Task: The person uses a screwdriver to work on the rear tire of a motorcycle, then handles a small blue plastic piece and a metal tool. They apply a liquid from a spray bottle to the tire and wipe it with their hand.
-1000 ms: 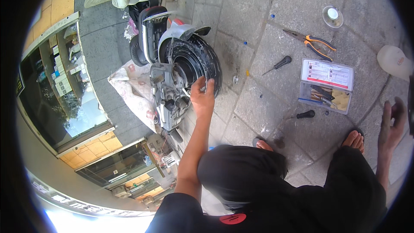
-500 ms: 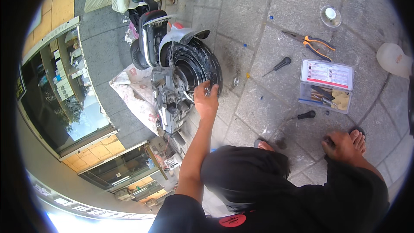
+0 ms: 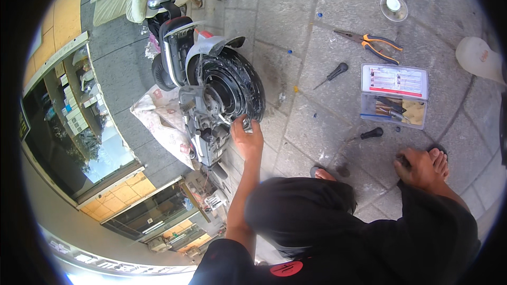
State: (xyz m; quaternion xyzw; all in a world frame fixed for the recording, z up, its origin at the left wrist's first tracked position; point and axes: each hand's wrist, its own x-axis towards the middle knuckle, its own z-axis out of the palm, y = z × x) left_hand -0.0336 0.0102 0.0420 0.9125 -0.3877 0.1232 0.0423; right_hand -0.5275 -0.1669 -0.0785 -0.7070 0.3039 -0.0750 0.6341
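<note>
A scooter (image 3: pixel 203 100) lies to my left, its wheel facing me with a black tyre (image 3: pixel 245 76) that looks wet and streaked with white. My left hand (image 3: pixel 247 140) reaches to the tyre's near edge, fingers bent over the rubber and thumb on the outer side. Beside my foot, my right hand (image 3: pixel 416 166) is closed, its fingers curled around a dark spot too shaded to make out. Between my hands and farther off lie a screwdriver-like tool with a black handle (image 3: pixel 338 69), a second black-handled tool (image 3: pixel 371 133) and orange-handled pliers (image 3: pixel 377 47).
An open clear plastic case (image 3: pixel 393 108) holds several small tools and a printed card. Behind it are a small round dish (image 3: pixel 394 8) and a white rounded object (image 3: pixel 478 59). Several small blue bits are scattered on the paving (image 3: pixel 311 137). A patterned cloth (image 3: pixel 161 121) lies under the scooter.
My left hand has slid along the tyre's edge toward me. My right hand stays by my foot. The whole view has shifted slightly.
</note>
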